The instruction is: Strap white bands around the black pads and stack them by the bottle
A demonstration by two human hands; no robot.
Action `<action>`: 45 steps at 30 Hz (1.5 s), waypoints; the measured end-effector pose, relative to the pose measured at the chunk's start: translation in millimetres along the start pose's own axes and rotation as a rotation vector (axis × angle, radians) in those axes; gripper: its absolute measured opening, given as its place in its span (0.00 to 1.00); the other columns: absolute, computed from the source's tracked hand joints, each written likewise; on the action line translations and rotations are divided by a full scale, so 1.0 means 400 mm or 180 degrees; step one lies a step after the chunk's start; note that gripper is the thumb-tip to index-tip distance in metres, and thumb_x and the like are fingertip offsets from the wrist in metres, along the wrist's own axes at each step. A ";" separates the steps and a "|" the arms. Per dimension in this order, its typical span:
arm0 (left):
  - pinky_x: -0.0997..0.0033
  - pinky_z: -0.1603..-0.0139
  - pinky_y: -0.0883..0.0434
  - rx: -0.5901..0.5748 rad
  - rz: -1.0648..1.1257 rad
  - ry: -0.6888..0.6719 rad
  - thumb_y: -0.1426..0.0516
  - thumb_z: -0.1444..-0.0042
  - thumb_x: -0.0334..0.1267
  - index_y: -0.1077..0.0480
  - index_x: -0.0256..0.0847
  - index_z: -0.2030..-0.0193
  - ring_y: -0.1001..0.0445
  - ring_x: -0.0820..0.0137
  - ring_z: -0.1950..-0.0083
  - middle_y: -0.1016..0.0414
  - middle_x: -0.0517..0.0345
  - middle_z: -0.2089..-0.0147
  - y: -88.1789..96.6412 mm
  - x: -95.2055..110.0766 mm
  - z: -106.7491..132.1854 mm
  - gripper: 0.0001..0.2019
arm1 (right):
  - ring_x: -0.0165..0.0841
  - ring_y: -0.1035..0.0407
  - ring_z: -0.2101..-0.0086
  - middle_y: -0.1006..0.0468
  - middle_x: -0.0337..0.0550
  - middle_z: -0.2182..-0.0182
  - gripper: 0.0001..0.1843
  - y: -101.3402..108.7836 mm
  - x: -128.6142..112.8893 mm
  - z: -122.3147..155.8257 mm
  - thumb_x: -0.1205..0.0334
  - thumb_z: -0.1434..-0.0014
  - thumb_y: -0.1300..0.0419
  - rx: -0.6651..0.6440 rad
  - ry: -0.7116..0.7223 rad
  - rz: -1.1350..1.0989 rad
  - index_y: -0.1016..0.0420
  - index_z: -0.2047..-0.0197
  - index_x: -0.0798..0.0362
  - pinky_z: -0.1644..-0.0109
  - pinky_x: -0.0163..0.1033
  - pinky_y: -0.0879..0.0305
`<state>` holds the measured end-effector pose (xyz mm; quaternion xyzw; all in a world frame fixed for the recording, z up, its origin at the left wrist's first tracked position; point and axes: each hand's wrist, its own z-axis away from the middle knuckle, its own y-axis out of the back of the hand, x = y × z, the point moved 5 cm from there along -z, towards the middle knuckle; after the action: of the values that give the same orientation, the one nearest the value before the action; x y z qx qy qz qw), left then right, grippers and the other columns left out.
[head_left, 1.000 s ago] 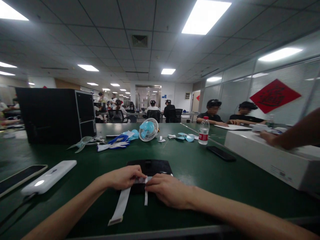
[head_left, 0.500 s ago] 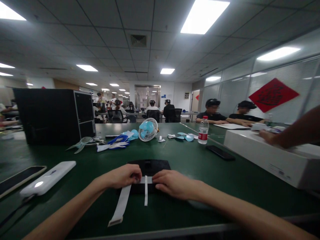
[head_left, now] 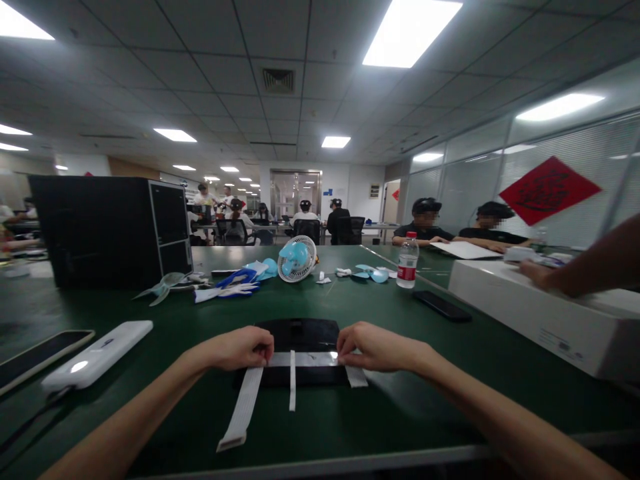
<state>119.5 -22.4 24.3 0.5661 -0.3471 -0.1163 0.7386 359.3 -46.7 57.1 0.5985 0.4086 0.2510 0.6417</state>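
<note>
A black, slightly curved panel (head_left: pixel 320 329) lies on the table in front of me. A wide white strap (head_left: pixel 240 413) runs across it, with a shiny translucent middle stretch (head_left: pixel 313 360). Its left end hangs down toward me, and a short right end (head_left: pixel 357 379) shows below my right hand. Over the middle lies a narrow white strip (head_left: pixel 293 383), pointing my way. My left hand (head_left: pixel 244 348), fingers curled together, pinches the strap at the panel's left. At the right side, my right hand (head_left: pixel 373 347) pinches it too. The fingertips partly hide the strap.
Behind the panel lie blue-and-white gloves (head_left: pixel 233 288), a small fan (head_left: pixel 297 259), blue fan blades (head_left: pixel 371 274) and a water bottle (head_left: pixel 407 261). Phones and a white power bank (head_left: pixel 100 355) flank my arms. At right, another person's hand (head_left: pixel 543 277) rests over a white box (head_left: pixel 530 313).
My right hand has moved right and risen slightly, from flat fingers to a pinch, uncovering the shiny stretch and the short right end. My left hand has shifted slightly left.
</note>
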 end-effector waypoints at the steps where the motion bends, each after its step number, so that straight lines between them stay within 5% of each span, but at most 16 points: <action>1: 0.72 0.61 0.34 0.0013 0.0022 -0.0018 0.45 0.47 0.37 0.29 0.42 0.62 0.30 0.68 0.59 0.28 0.59 0.58 0.000 -0.005 -0.002 0.07 | 0.31 0.28 0.64 0.22 0.46 0.60 0.14 0.002 0.002 -0.003 0.60 0.39 0.45 0.0023 -0.0010 -0.0010 0.20 0.62 0.57 0.58 0.34 0.35; 7: 0.72 0.63 0.34 0.0617 0.0004 0.0300 0.48 0.44 0.45 0.28 0.42 0.62 0.29 0.69 0.62 0.26 0.58 0.61 0.030 -0.065 -0.019 0.12 | 0.35 0.30 0.57 0.24 0.45 0.55 0.18 0.010 0.021 -0.065 0.60 0.43 0.41 0.0337 -0.0200 0.0149 0.26 0.50 0.53 0.54 0.38 0.36; 12: 0.68 0.61 0.34 0.1385 -0.0861 0.0873 0.50 0.43 0.42 0.28 0.41 0.64 0.28 0.66 0.60 0.25 0.54 0.61 0.081 -0.155 -0.007 0.12 | 0.37 0.31 0.57 0.26 0.48 0.54 0.22 -0.011 0.038 -0.183 0.62 0.46 0.39 0.0502 -0.0201 0.0410 0.28 0.47 0.55 0.54 0.40 0.36; 17: 0.67 0.56 0.33 0.1351 -0.1168 0.1139 0.50 0.44 0.41 0.28 0.42 0.61 0.27 0.64 0.57 0.24 0.53 0.58 0.096 -0.221 0.007 0.12 | 0.38 0.31 0.57 0.24 0.50 0.56 0.19 -0.046 0.054 -0.285 0.61 0.45 0.40 0.0289 -0.0215 0.0564 0.27 0.50 0.57 0.56 0.39 0.35; 22: 0.67 0.55 0.32 0.1344 -0.1165 0.1242 0.51 0.44 0.43 0.27 0.43 0.59 0.27 0.63 0.54 0.24 0.53 0.55 0.099 -0.223 0.011 0.14 | 0.36 0.29 0.62 0.22 0.44 0.60 0.13 -0.043 0.067 -0.301 0.61 0.45 0.40 0.0281 -0.0351 0.0530 0.23 0.57 0.55 0.61 0.36 0.35; 27: 0.66 0.55 0.32 0.1327 -0.1203 0.1236 0.51 0.44 0.43 0.27 0.42 0.59 0.27 0.62 0.54 0.24 0.52 0.55 0.099 -0.210 0.010 0.15 | 0.35 0.29 0.64 0.21 0.44 0.63 0.11 0.023 0.149 -0.214 0.61 0.43 0.41 0.0734 -0.0610 0.0475 0.22 0.58 0.54 0.61 0.34 0.38; 35: 0.65 0.56 0.32 0.1184 -0.1079 0.1218 0.51 0.44 0.43 0.28 0.42 0.58 0.27 0.62 0.55 0.25 0.51 0.55 0.087 -0.199 -0.003 0.15 | 0.38 0.28 0.65 0.20 0.52 0.67 0.10 0.142 0.480 0.069 0.63 0.46 0.40 0.1310 -0.2200 0.0855 0.20 0.65 0.59 0.63 0.36 0.38; 40: 0.65 0.55 0.32 0.1190 -0.1032 0.1138 0.51 0.44 0.44 0.27 0.43 0.57 0.27 0.63 0.54 0.25 0.52 0.55 0.075 -0.216 -0.010 0.15 | 0.37 0.27 0.62 0.21 0.50 0.65 0.07 0.137 0.624 0.192 0.62 0.48 0.38 0.1148 -0.3222 0.0831 0.20 0.67 0.56 0.65 0.32 0.38; 45: 0.67 0.56 0.32 0.1212 -0.0971 0.1121 0.51 0.44 0.46 0.28 0.44 0.57 0.27 0.64 0.55 0.24 0.53 0.55 0.073 -0.233 -0.004 0.15 | 0.40 0.27 0.62 0.21 0.52 0.64 0.07 0.118 0.674 0.228 0.64 0.50 0.38 0.1065 -0.3529 0.0781 0.21 0.68 0.57 0.66 0.34 0.37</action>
<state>45.9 41.0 15.4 0.7515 -0.1402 -0.0588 0.6420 587.9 127.9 37.9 0.7763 -0.0259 -0.0946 0.6227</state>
